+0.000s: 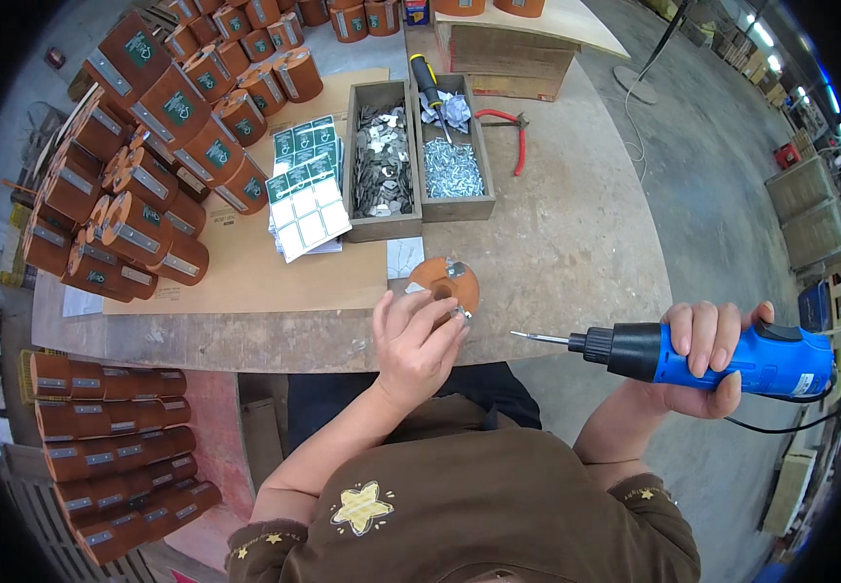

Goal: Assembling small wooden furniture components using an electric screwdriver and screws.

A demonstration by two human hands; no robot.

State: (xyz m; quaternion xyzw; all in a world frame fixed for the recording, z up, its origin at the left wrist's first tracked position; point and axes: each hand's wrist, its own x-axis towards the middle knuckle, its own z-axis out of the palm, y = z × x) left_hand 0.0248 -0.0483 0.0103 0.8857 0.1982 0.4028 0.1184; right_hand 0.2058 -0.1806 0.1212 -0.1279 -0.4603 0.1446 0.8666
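Observation:
My right hand (707, 360) is wrapped round a blue electric screwdriver (751, 361) with a black nose, held off the table's right front edge. Its bit (542, 337) points left toward a round brown wooden piece (459, 275) with a hole in its middle. Small metal plates (455, 267) sit on that piece's top. My left hand (416, 340) holds the piece at its near side, the fingers bent over the rim beside another metal plate. Whether a screw is between the fingertips is too small to tell.
Wooden boxes hold grey metal plates (382, 160) and silver screws (452, 167); a yellow-black screwdriver (426, 80) leans in one. Red-handled pliers (520, 146) lie to the right. Label sheets (306, 209) and stacked brown cylinders (153, 228) stand left, more cylinders (115, 452) below the table.

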